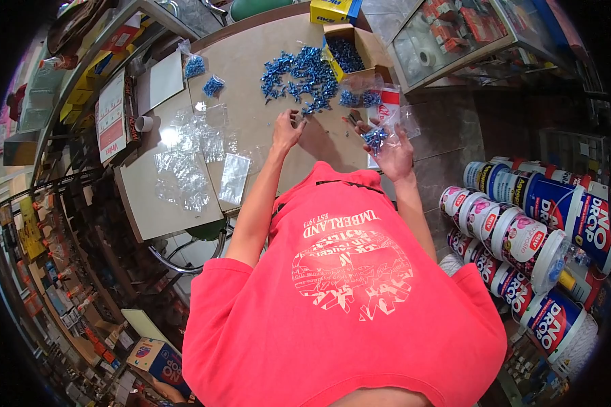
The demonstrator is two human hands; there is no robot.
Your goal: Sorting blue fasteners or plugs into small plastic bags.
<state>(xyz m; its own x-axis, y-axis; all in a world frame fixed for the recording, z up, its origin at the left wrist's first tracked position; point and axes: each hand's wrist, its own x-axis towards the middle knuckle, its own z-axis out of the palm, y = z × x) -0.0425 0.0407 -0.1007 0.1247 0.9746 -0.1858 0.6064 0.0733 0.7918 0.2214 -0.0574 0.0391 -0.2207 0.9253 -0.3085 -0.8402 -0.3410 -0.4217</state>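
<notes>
A loose pile of blue metal screws (305, 76) lies on the tabletop (234, 56). My left hand (288, 131) is at the near edge of the pile, its fingers curled; whether anything is between them I cannot tell. On the right my right hand (394, 152) is palm up and holds a clear plastic bag with blue screws (375, 140). Beyond it lie filled small bags (359, 98). Two more filled bags, one upper (194, 66) and one lower (214, 86), rest left of the pile. Empty clear plastic bags (183, 168) are spread at the left.
An open cardboard box of screws (347, 53) stands behind the filled bags, with a yellow and blue box (334, 11) beyond. A red and white packet (387, 104) lies by my right hand. Paint buckets (529, 244) are stacked at right, near a glass display case (453, 40).
</notes>
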